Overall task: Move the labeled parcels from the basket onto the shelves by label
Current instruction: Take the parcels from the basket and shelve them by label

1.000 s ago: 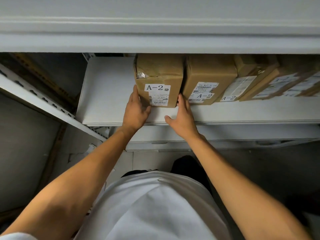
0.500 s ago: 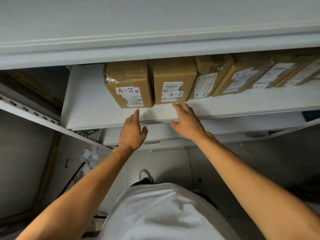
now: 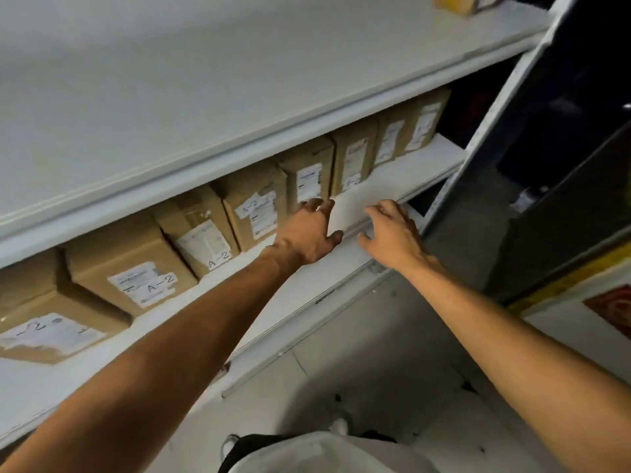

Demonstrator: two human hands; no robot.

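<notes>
Two empty hands over a white shelf [image 3: 392, 186], left hand [image 3: 309, 233] loose-fingered, fingertips just before a parcel [image 3: 309, 175] in a row of cardboard parcels, several marked A-2, right hand [image 3: 392, 237] relaxed and spread at the shelf edge, holding nothing, basket unseen

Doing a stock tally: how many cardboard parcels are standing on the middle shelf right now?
8 visible, in one row left to right: parcels at. More may be hidden beyond the left frame edge or behind.
</notes>
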